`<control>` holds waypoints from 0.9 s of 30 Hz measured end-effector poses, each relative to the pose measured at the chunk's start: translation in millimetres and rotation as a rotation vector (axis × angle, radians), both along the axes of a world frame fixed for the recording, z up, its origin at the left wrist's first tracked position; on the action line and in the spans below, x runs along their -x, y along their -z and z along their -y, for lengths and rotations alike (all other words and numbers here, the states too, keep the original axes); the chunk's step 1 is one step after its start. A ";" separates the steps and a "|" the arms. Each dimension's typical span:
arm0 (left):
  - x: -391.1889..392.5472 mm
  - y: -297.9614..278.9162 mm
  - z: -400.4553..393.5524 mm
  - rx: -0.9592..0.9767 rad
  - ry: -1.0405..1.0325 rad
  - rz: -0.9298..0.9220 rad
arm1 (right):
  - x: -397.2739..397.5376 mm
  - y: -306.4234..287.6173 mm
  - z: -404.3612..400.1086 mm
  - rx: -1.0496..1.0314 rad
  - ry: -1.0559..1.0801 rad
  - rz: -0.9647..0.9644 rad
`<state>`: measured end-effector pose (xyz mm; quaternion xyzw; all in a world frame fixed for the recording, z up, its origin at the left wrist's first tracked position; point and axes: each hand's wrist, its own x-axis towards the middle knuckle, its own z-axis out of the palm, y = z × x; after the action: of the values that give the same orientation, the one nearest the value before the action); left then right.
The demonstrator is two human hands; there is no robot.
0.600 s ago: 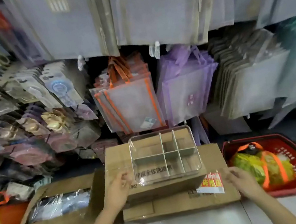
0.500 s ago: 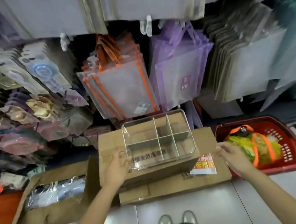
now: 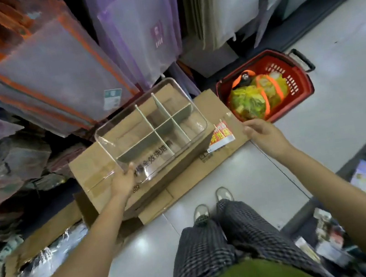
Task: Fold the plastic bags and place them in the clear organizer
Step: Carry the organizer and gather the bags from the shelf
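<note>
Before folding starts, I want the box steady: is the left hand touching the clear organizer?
Touching. The head view shows the left hand with its fingers against the near corner of the clear organizer, no gap between them.

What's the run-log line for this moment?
left hand: grips organizer corner | right hand: open, by basket | organizer: empty, on box

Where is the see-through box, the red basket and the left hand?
clear organizer point(image 3: 151, 129), head view, on a middle divider.
red basket point(image 3: 296, 72), head view, on its far wall.
left hand point(image 3: 124, 181), head view, on its back.
</note>
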<state>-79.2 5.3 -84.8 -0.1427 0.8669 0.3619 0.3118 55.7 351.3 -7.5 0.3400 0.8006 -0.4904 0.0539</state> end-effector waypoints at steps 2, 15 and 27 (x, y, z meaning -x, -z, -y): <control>2.4 5.0 -1.4 0.013 -0.006 -0.026 | -18.7 0.5 3.5 0.026 0.068 0.014; -11.9 -36.1 -135.8 -0.316 0.127 -0.138 | -153.3 18.1 -33.3 0.214 0.495 0.025; -90.4 -59.4 -403.6 -0.475 0.370 -0.115 | -264.2 23.0 -180.7 0.265 0.854 -0.050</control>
<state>11.1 408.8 -25.3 0.1153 0.7854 0.4992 0.3473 319.9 532.0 -30.5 0.6182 0.5200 -0.5750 -0.1298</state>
